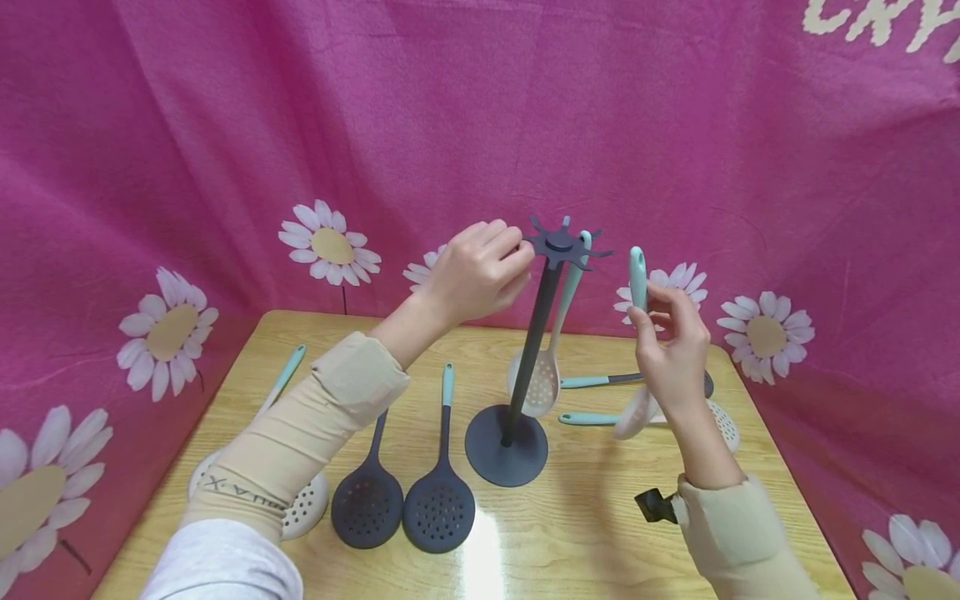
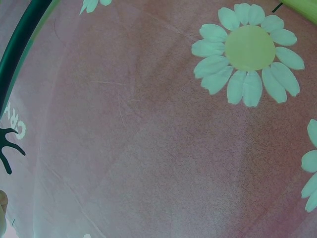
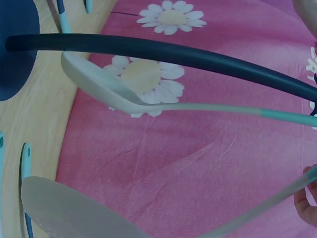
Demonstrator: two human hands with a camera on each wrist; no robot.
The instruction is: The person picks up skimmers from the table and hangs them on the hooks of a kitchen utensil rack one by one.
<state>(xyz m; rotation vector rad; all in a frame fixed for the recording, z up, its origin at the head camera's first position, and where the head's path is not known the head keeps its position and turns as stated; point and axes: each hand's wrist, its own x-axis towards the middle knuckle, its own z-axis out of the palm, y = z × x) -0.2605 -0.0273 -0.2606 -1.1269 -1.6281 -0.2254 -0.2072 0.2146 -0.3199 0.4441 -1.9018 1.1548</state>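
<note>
My left hand [image 1: 480, 271] has curled fingers at the left side of the hooked top of a dark utensil stand [image 1: 558, 246], apparently pinching one hook; the fingertips are hidden. Between thumb and fingers, my right hand [image 1: 673, 346] holds the mint handle [image 1: 637, 271] of a cream-headed spoon-like utensil upright, right of the stand. Its broad head [image 3: 74, 210] points down and shows almost edge-on in the head view, so its exact kind is unclear. A cream slotted spoon [image 1: 542, 383] with a mint handle hangs from the stand's back right.
Two dark skimmers [image 1: 440, 508] lie left of the stand's round base [image 1: 506, 468]. Cream skimmers [image 1: 306, 508] lie farther left, partly under my left arm. On the right, a dark utensil [image 1: 622, 378] and a cream one [image 1: 588, 419] lie behind my right wrist. Pink cloth surrounds the table.
</note>
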